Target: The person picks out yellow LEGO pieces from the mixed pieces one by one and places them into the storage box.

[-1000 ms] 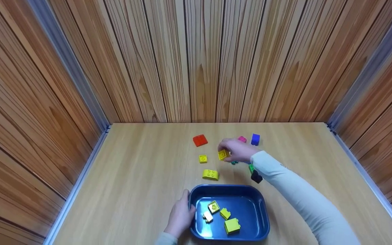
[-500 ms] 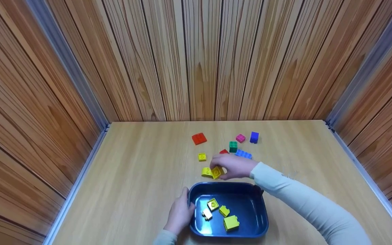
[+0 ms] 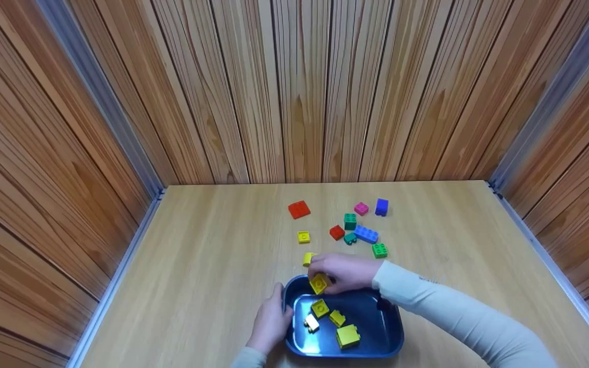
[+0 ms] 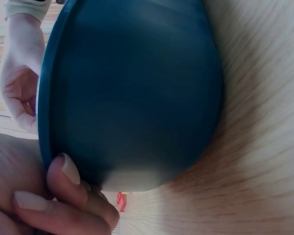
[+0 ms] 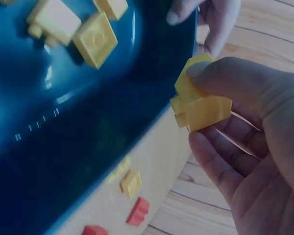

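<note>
My right hand (image 3: 343, 272) pinches a yellow toy brick (image 3: 318, 283) between thumb and fingers, over the far rim of a dark blue tray (image 3: 395, 327). In the right wrist view, the held brick (image 5: 206, 112) shows studs on one side, with the thumb on top. With my left hand (image 3: 270, 319) I grip the tray's left rim; the left wrist view shows fingers (image 4: 71, 196) against its outer wall. Inside the tray lie several yellow bricks, one of them a large yellow brick (image 3: 348, 336). A curved yellow brick (image 3: 308, 258) stands just beyond the tray, partly hidden by my right hand.
Farther back on the table are a small yellow brick (image 3: 303, 236), a flat red brick (image 3: 299, 209), a small red brick (image 3: 337, 232), a long blue brick (image 3: 366, 234), a bright green brick (image 3: 379, 250), a pink brick (image 3: 361, 208) and several others. Wooden walls (image 3: 304, 102) enclose the table.
My right hand has moved toward me with the yellow brick, from among the loose bricks to the tray's far rim, uncovering bricks behind it. The left hand stays on the tray.
</note>
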Available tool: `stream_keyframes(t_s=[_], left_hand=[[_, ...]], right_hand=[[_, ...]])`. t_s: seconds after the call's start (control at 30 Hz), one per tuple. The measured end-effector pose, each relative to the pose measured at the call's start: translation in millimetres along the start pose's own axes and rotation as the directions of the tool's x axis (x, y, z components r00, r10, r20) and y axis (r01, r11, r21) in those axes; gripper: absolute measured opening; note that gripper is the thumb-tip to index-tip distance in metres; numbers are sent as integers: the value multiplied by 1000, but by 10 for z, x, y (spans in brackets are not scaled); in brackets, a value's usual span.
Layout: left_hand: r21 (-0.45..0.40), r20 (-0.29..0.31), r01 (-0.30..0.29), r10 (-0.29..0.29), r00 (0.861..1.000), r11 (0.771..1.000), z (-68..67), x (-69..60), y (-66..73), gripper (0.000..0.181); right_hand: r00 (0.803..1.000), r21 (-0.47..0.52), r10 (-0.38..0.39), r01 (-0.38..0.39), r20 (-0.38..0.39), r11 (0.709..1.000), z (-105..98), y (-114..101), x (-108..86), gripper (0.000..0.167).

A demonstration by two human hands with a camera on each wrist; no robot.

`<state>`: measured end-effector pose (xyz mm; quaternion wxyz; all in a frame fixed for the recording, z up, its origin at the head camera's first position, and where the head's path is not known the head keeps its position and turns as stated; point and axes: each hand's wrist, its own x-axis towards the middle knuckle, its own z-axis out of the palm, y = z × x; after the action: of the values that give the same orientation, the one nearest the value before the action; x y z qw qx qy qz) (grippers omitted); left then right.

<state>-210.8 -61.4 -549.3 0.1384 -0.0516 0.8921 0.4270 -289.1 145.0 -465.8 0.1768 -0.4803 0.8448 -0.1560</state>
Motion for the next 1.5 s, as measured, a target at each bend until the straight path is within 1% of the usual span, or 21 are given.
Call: stream_keyframes(t_s=[0.03, 0.1, 0.17, 0.27, 0.37, 0.5, 0.6, 0.77, 0.97, 1.07, 1.2, 1.3, 1.5], left_hand=[[-4, -2, -3, 3, 1000, 1000, 0, -2, 1, 61], [9, -26, -55, 55, 998, 998, -2, -12, -12, 60], [18, -43, -93, 93, 995, 996, -3, -15, -22, 58], [23, -54, -107, 108, 993, 994, 0, -14, -28, 56], [6, -28, -50, 50, 998, 999, 3, -3, -14, 59], [7, -20, -28, 29, 999, 1000, 6, 7, -9, 59], [20, -30, -44, 45, 999, 999, 10, 12, -16, 58], [33, -34, -45, 46, 998, 998, 10, 13, -12, 54], [23, -30, -36, 37, 999, 999, 10, 10, -9, 52], [32, -43, -62, 64, 997, 998, 9, 3, -23, 51], [54, -59, -103, 106, 993, 993, 10, -5, -43, 49], [52, -56, -98, 101, 993, 994, 8, -8, -39, 49], [38, -38, -61, 62, 997, 997, 7, -3, -23, 54]], right_hand=[[1000, 8, -2, 2, 14, 1000, 21, -17, -1, 37], [999, 20, -11, 10, 45, 1000, 65, -51, 0, 38], [997, 36, -20, 17, 73, 999, 120, -82, 6, 40], [992, 35, -55, 52, 109, 998, 222, -114, 22, 40], [985, 36, -102, 98, 141, 995, 344, -126, 35, 43], [971, 46, -144, 138, 190, 989, 469, -148, 58, 46], [962, 32, -151, 147, 227, 989, 524, -177, 71, 47], [952, 14, -154, 156, 265, 988, 588, -218, 75, 48], [944, 17, -174, 176, 281, 984, 655, -213, 83, 48], [942, -1, -180, 188, 283, 982, 678, -219, 79, 48], [940, -12, -167, 179, 296, 984, 695, -240, 69, 49], [940, -22, -156, 170, 304, 985, 705, -243, 62, 50], [943, -14, -147, 159, 297, 987, 704, -234, 52, 49]])
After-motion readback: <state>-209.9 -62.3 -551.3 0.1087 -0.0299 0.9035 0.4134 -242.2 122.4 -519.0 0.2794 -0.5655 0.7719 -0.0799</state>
